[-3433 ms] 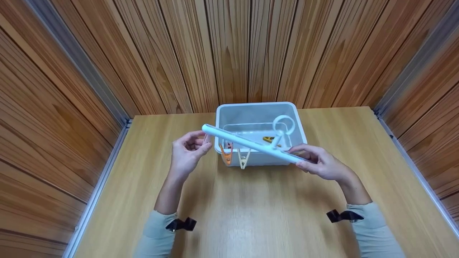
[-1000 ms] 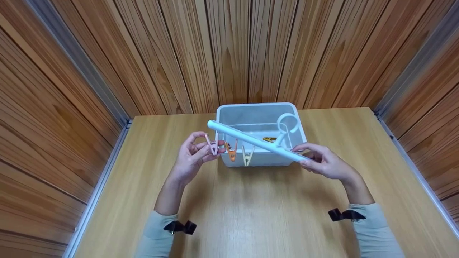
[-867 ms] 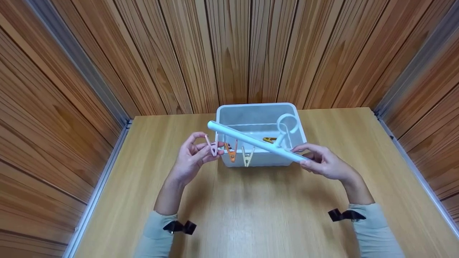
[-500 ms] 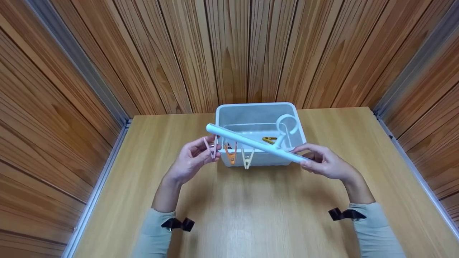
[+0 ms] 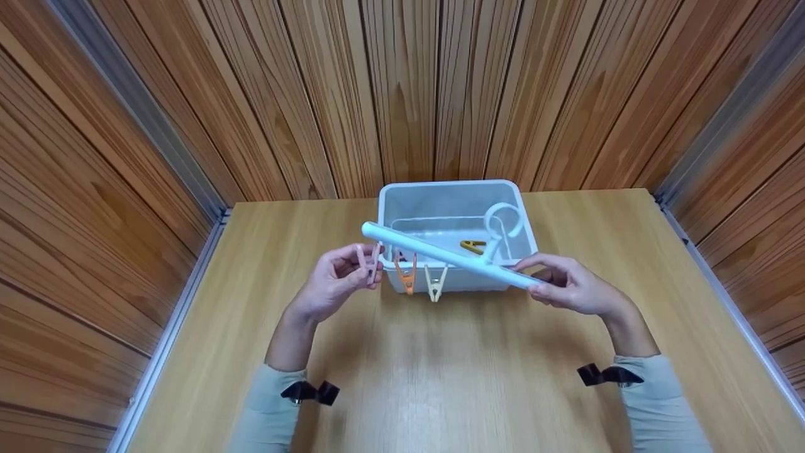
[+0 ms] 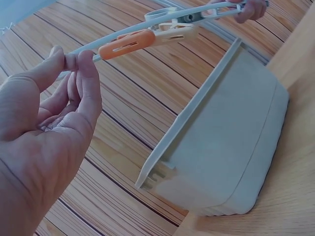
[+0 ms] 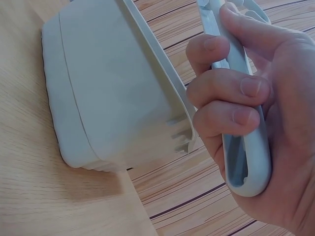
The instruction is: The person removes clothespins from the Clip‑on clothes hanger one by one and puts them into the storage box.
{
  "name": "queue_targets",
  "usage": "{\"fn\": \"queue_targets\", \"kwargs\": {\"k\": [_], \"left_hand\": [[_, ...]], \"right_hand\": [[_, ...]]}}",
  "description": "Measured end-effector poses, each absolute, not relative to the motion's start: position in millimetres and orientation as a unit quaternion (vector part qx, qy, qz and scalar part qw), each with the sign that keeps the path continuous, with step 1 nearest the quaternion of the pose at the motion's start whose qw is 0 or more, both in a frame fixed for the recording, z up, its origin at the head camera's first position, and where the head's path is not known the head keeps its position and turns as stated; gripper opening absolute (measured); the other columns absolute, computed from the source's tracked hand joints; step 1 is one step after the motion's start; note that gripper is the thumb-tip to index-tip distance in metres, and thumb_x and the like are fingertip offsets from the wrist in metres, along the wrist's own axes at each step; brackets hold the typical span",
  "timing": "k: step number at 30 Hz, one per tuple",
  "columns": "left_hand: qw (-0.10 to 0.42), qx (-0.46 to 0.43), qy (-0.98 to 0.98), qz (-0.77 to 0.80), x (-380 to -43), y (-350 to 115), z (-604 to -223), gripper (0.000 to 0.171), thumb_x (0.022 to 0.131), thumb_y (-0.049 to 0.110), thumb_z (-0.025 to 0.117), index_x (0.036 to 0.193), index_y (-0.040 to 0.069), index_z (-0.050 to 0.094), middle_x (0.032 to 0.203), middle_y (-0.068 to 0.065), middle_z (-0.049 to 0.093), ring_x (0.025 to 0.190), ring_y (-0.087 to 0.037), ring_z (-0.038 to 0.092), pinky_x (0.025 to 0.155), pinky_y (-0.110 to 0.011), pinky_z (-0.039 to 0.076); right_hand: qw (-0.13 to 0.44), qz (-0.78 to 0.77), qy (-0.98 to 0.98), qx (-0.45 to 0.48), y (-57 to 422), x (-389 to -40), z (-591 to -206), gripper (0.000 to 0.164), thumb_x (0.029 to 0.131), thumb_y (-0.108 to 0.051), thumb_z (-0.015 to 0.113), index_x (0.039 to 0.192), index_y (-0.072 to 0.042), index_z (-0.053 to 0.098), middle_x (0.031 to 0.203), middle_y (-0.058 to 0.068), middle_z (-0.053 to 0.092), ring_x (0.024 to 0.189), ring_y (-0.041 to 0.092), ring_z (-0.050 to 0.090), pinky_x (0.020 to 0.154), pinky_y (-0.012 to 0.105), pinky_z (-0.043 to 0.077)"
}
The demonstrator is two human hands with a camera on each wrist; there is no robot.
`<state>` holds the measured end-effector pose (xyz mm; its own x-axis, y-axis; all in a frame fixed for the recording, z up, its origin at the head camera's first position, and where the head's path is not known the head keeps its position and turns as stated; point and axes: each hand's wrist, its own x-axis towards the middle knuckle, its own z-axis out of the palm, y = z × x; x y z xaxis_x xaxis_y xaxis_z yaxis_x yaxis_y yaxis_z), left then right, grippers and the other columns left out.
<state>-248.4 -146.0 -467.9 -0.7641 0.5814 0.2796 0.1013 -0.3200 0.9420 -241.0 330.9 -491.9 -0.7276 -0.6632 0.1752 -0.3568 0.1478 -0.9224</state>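
Note:
A light blue hanger (image 5: 427, 250) with a round hook is held slanting above the front of a tub, its left end higher in the head view. My right hand (image 5: 575, 286) grips its right end, fingers curled round the bar in the right wrist view. At the other end, my left hand (image 5: 330, 283) pinches a pink clothespin (image 5: 370, 264) between thumb and fingers, just under the bar. Beside it an orange clothespin (image 6: 127, 43) and a cream clothespin (image 5: 435, 288) hang from the bar. Fingers hide part of the pink one.
The pale grey tub (image 5: 440, 201) stands on the wooden table (image 5: 427, 390) against the back wood wall. Inside it lie a dark yellow clothespin (image 5: 471, 246) and a small reddish thing, mostly hidden behind the orange clothespin. Wood panels (image 5: 94, 207) close off both sides.
The pink clothespin, earlier mostly hidden behind my fingers, came into view and then tilted in my left hand. Over the last second the hanger's left end and its clothespins dipped slightly. My right hand kept its grip.

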Motion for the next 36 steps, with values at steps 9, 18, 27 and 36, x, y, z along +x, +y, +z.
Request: {"fn": "queue_targets", "kwargs": {"k": [9, 18, 27, 36], "left_hand": [[0.123, 0.308, 0.6, 0.728, -248.1, -147.2, -466.0, 0.012, 0.106, 0.008, 0.077, 0.111, 0.016, 0.07, 0.106, 0.006, 0.077, 0.095, -0.007, 0.076, 0.086, -0.024, 0.067], [0.131, 0.28, 0.605, 0.734, -243.3, -147.4, -461.6, 0.016, 0.105, 0.006, 0.077, 0.115, 0.017, 0.071, 0.105, 0.003, 0.078, 0.093, -0.008, 0.076, 0.084, -0.024, 0.067], [0.168, 0.29, 0.557, 0.76, -243.0, -149.8, -456.2, 0.023, 0.115, 0.006, 0.057, 0.117, 0.02, 0.076, 0.122, 0.005, 0.077, 0.106, -0.01, 0.077, 0.09, -0.023, 0.064], [0.183, 0.245, 0.552, 0.776, -248.3, -148.2, -456.6, 0.025, 0.118, 0.031, 0.059, 0.126, 0.021, 0.08, 0.114, 0.003, 0.082, 0.103, -0.009, 0.081, 0.088, -0.024, 0.067]], "right_hand": [[0.13, -0.547, 0.754, -0.34, 328.5, -240.4, -489.9, 0.039, 0.105, 0.011, 0.06, 0.142, -0.003, 0.066, 0.09, 0.0, 0.071, 0.068, 0.019, 0.058, 0.058, 0.025, 0.05], [0.111, -0.54, 0.762, -0.339, 328.5, -240.0, -491.6, 0.038, 0.105, 0.012, 0.06, 0.141, 0.0, 0.065, 0.092, -0.005, 0.07, 0.07, 0.014, 0.058, 0.059, 0.025, 0.05], [0.087, -0.53, 0.773, -0.337, 328.7, -240.2, -490.9, 0.038, 0.104, 0.013, 0.061, 0.14, 0.003, 0.065, 0.095, -0.009, 0.071, 0.073, 0.012, 0.059, 0.062, 0.025, 0.051], [0.095, -0.529, 0.775, -0.332, 329.3, -240.7, -490.3, 0.037, 0.104, 0.011, 0.062, 0.14, 0.002, 0.065, 0.097, -0.007, 0.073, 0.074, 0.012, 0.06, 0.063, 0.025, 0.051]]}}
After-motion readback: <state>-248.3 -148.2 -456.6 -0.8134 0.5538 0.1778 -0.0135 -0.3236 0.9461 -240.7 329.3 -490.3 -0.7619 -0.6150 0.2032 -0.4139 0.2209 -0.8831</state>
